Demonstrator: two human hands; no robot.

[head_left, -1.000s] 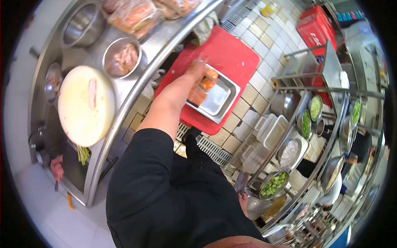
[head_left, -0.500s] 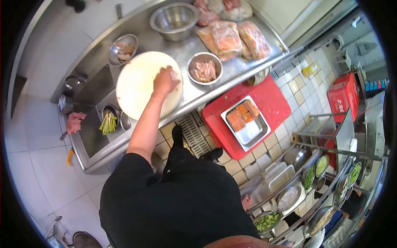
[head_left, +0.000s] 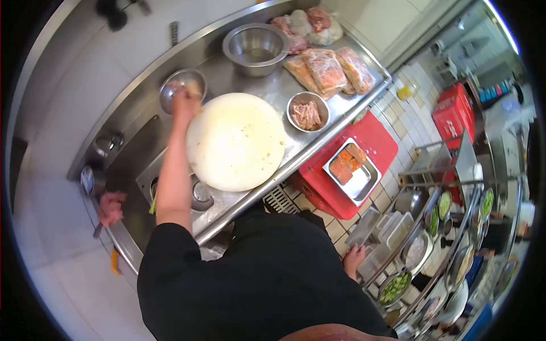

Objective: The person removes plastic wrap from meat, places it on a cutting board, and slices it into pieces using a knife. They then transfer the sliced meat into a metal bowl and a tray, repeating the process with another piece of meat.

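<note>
My left hand (head_left: 185,103) reaches into a small steel bowl (head_left: 199,82) behind the round white cutting board (head_left: 236,142). Its fingers are blurred over pale pieces in the bowl, so what they hold cannot be made out. Low on the right side, my right hand (head_left: 354,260) is closed round the handle of a wide-bladed cleaver (head_left: 364,226). Small specks lie on the board. To its right stands a steel bowl (head_left: 307,112) of sliced pink meat.
A large steel bowl (head_left: 256,48) and wrapped meat packs (head_left: 324,69) stand at the back. Left is a sink (head_left: 132,176) with a tap. A steel tray (head_left: 369,181) with orange-red blocks rests on a red lid (head_left: 382,136). Shelves with food containers line the right.
My left hand has moved from the cutting board to the small bowl at the back left. The view has shifted, and more of the cleaver and my right hand shows.
</note>
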